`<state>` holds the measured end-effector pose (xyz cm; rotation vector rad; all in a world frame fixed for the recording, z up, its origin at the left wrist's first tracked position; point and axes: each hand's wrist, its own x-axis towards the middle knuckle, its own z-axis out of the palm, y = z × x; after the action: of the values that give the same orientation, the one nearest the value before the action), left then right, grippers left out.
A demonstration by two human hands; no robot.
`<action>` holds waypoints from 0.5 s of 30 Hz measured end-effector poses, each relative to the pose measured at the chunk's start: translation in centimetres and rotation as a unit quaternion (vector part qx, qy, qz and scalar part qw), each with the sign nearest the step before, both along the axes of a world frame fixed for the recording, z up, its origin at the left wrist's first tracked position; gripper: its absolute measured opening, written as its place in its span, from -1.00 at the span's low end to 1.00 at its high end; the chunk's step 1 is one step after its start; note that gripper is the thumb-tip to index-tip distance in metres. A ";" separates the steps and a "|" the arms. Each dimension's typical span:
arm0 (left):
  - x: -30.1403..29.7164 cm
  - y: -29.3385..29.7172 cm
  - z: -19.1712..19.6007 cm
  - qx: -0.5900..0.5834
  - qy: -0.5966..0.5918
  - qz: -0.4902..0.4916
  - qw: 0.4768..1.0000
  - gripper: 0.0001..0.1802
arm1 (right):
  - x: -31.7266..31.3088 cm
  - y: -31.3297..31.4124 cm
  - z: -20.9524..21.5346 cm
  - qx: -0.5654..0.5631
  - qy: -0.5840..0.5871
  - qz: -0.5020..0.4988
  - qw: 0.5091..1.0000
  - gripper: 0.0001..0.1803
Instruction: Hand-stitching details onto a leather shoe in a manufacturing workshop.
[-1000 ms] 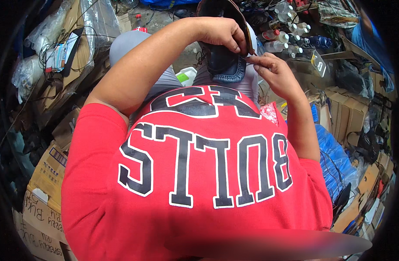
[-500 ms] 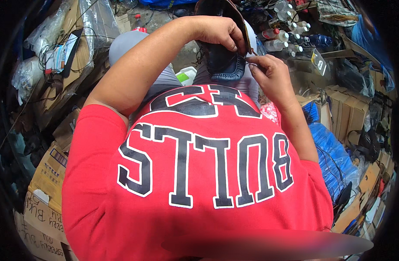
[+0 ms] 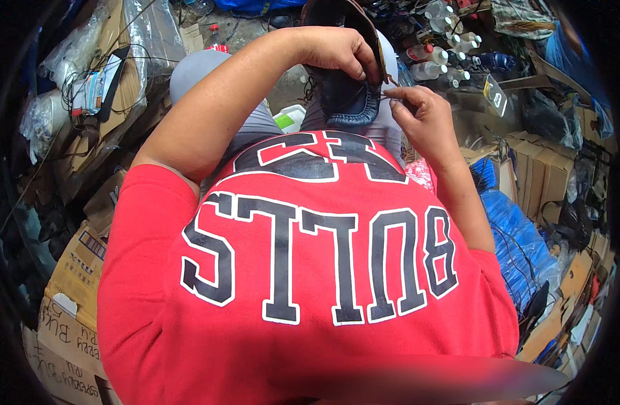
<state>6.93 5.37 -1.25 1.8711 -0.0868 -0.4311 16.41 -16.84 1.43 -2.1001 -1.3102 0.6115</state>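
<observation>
A dark leather shoe (image 3: pixel 347 102) with a gathered, stitched toe rests between my knees, toe toward me. Its brown sole edge curves up along the right side. My left hand (image 3: pixel 340 54) reaches across from the left and is closed on the shoe's side, fingers bent over the edge and thumb pressed down. My right hand (image 3: pixel 426 121) is just right of the toe. Its thumb and forefinger are drawn together near the shoe's edge. Something thin and dark shows by the fingertips, too small to name.
Several plastic bottles (image 3: pixel 428 71) stand far right. A red-capped bottle (image 3: pixel 215 39) is beyond my left knee. Flattened cardboard and clear plastic (image 3: pixel 148 50) lie left, with a yellow carton (image 3: pixel 77 270) nearer. Blue plastic sheeting (image 3: pixel 519 243) and cardboard boxes (image 3: pixel 536 162) lie right.
My right hand has shifted very slightly, its fingertips a touch farther from the shoe's edge. The left hand keeps its hold on the shoe.
</observation>
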 end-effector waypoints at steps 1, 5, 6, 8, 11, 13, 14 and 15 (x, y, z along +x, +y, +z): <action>0.0 0.0 0.0 -0.008 -0.007 -0.002 1.000 -0.64 | 0.0 0.0 0.1 0.013 0.024 -0.005 1.000 -0.79; -0.1 0.0 -0.1 -0.012 0.000 -0.003 1.000 -0.65 | 0.3 -0.1 -0.1 -0.004 0.059 -0.020 0.998 -0.79; -0.1 0.0 -0.2 -0.017 -0.002 0.002 1.000 -0.65 | 0.4 -0.1 -0.1 0.000 0.061 -0.018 0.998 -0.79; 0.0 -0.1 -0.4 -0.020 -0.003 0.007 1.000 -0.66 | 0.5 -0.1 -0.3 0.006 0.063 -0.017 0.998 -0.80; 0.1 0.0 -0.7 -0.027 0.022 0.031 0.999 -0.68 | 0.5 0.1 -0.4 0.016 0.077 -0.011 0.997 -0.80; 0.0 0.2 -0.9 -0.040 0.034 0.051 0.997 -0.68 | 0.5 0.3 -0.3 -0.008 0.064 -0.007 0.998 -0.81; -0.1 0.3 -1.1 -0.036 0.039 0.054 0.997 -0.68 | 0.5 0.3 -0.3 -0.008 0.066 -0.002 0.998 -0.81; -0.2 0.4 -1.2 -0.060 0.028 0.048 0.997 -0.67 | 0.5 0.4 -0.2 -0.006 0.071 -0.002 0.997 -0.81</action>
<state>6.71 5.78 -2.46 1.7360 0.0158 -0.4032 16.89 -16.46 1.20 -2.0280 -1.2242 0.7542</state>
